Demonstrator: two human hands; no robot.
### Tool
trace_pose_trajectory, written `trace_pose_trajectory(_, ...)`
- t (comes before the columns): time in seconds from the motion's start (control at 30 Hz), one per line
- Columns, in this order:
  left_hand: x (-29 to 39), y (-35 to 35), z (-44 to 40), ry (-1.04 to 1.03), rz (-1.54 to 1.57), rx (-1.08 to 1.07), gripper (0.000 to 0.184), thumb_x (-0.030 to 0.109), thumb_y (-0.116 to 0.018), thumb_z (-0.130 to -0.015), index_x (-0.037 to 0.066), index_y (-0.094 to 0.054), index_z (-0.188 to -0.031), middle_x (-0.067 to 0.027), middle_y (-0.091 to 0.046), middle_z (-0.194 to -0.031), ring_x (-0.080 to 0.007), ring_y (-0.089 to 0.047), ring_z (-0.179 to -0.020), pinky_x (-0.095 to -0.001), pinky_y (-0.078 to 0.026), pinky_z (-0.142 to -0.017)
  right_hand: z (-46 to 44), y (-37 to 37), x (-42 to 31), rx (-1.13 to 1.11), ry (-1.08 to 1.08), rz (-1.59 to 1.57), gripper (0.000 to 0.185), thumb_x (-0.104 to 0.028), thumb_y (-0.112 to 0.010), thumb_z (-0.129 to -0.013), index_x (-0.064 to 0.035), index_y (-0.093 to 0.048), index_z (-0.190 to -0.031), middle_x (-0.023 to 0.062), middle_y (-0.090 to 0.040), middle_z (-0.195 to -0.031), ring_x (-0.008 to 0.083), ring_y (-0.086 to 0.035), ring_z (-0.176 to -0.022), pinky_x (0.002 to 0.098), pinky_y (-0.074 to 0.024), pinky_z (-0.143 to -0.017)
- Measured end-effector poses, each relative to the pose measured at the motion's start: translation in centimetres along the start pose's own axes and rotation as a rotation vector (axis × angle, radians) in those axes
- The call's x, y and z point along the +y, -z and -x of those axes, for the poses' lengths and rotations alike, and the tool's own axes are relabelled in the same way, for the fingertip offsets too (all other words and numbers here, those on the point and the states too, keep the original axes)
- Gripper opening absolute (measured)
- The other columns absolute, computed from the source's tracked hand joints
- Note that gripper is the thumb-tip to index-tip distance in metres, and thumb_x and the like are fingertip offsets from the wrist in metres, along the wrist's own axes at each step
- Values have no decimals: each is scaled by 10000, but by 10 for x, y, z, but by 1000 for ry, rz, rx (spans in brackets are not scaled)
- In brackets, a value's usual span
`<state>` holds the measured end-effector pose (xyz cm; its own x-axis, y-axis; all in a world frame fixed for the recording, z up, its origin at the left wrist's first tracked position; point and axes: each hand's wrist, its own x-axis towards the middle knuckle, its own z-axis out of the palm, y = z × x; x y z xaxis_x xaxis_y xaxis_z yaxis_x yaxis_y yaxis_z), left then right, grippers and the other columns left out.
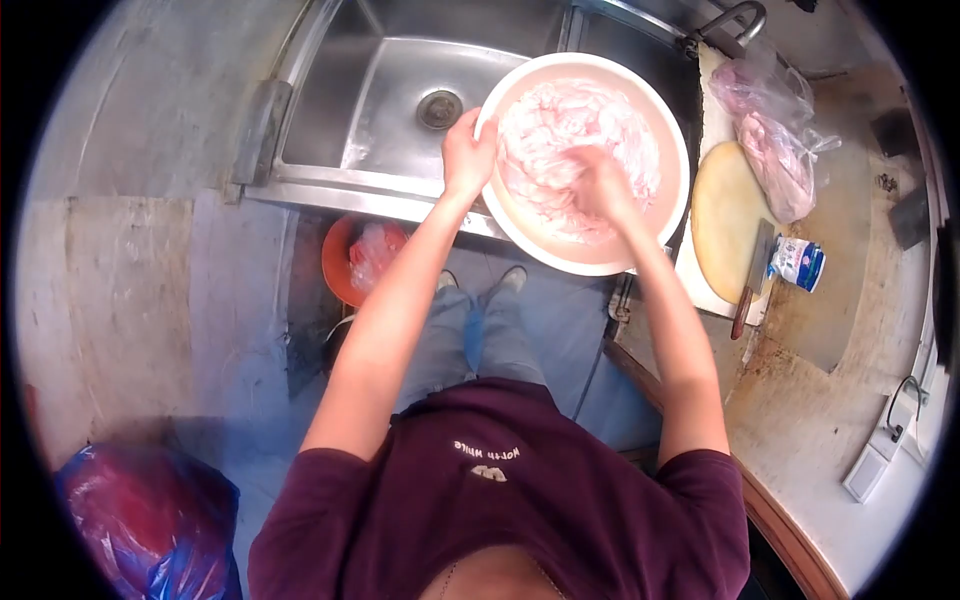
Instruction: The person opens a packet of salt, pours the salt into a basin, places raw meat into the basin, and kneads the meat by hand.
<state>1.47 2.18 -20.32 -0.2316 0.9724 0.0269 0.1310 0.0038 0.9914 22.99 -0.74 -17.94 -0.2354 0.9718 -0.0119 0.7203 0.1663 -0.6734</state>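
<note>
A large white basin point(672, 115) rests over the right part of the steel sink and its front edge. Pale pink, wet-looking pieces of what looks like raw meat point(560, 120) fill much of it. My left hand point(469, 155) grips the basin's left rim, the thumb by the inside edge and the fingers around the wall. Inside the basin, my right hand point(598, 183) is in the pale pieces; it is smeared by motion, and its fingers cannot be made out.
The steel sink point(400, 85) has a drain; a faucet point(740, 22) stands at upper right. Right of the basin are a round board point(728, 215), a cleaver point(755, 275), bagged meat point(778, 165) and a blue-white packet point(798, 262). Below stand a red bucket point(335, 265) and a bagged bundle point(145, 515).
</note>
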Motion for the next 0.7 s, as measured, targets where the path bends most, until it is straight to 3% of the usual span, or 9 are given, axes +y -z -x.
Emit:
trace_pose_trajectory(0.13,5,4,3,53,-21,-1,268,161,-568,-867,-47,-607,-1031,-180,-666,-887,-234,-647,-843,-313,-478,-757,-44,60,21,178,156,422,418,-204,-667,-767,-17,-584,-1132,189,-606,-1051,284,-598,-975,352,-465,-840)
trace_pose_trajectory(0.23,5,2,3,69,33,3,269,167,-572,-865,-45,-608,-1027,-181,-666,-881,-245,-648,-842,-321,-478,-755,-83,56,44,-88,-271,30,613,-297,-704,-751,11,-503,-1241,200,-539,-1222,302,-539,-1101,353,-423,-928)
trace_pose_trajectory(0.27,8,2,4,67,16,5,269,169,-573,-865,-44,-608,-1026,-180,-666,-880,-243,-648,-841,-321,-478,-753,-90,40,63,-168,-371,-213,758,-390,-733,-727,19,-446,-1297,199,-517,-1258,276,-518,-1137,348,-418,-934)
trace_pose_trajectory(0.37,3,1,1,31,-47,26,273,166,-578,-864,-47,-605,-1032,-176,-668,-882,-228,-647,-841,-315,-479,-750,-92,13,51,-99,-457,-355,730,-393,-720,-745,-2,-453,-1300,166,-557,-1206,245,-544,-1104,341,-436,-924)
trace_pose_trajectory(0.4,-1,3,3,23,-73,31,274,164,-579,-863,-49,-603,-1034,-176,-669,-884,-222,-647,-841,-312,-479,-749,-90,16,49,-330,-383,-696,738,-378,-724,-749,-8,-434,-1318,152,-573,-1173,219,-564,-1079,321,-444,-926)
trace_pose_trajectory(0.5,0,3,5,51,-42,32,279,164,-582,-862,-52,-600,-1038,-178,-668,-889,-220,-645,-836,-311,-479,-750,-63,29,5,-500,-465,-993,741,-278,-754,-730,-32,-412,-1338,124,-522,-1240,213,-512,-1141,296,-421,-950)
trace_pose_trajectory(0.53,1,3,6,55,-39,36,278,164,-582,-861,-51,-601,-1038,-177,-668,-889,-218,-645,-830,-310,-479,-747,-58,24,-3,-504,-360,-892,751,-291,-769,-711,-3,-426,-1314,126,-514,-1264,202,-523,-1134,313,-429,-944)
trace_pose_trajectory(0.63,5,3,6,59,-23,46,276,163,-584,-861,-48,-602,-1038,-173,-668,-887,-211,-645,-812,-304,-481,-733,-24,-6,-24,-286,-169,-225,690,-283,-766,-686,-51,-487,-1273,159,-541,-1212,252,-587,-1040,357,-463,-898)
trace_pose_trajectory(0.7,5,2,6,69,-6,49,274,161,-586,-861,-46,-603,-1039,-168,-670,-880,-203,-645,-798,-299,-482,-722,-6,-13,-49,-302,-107,131,644,-265,-759,-660,-99,-528,-1238,199,-542,-1170,318,-593,-997,403,-463,-879)
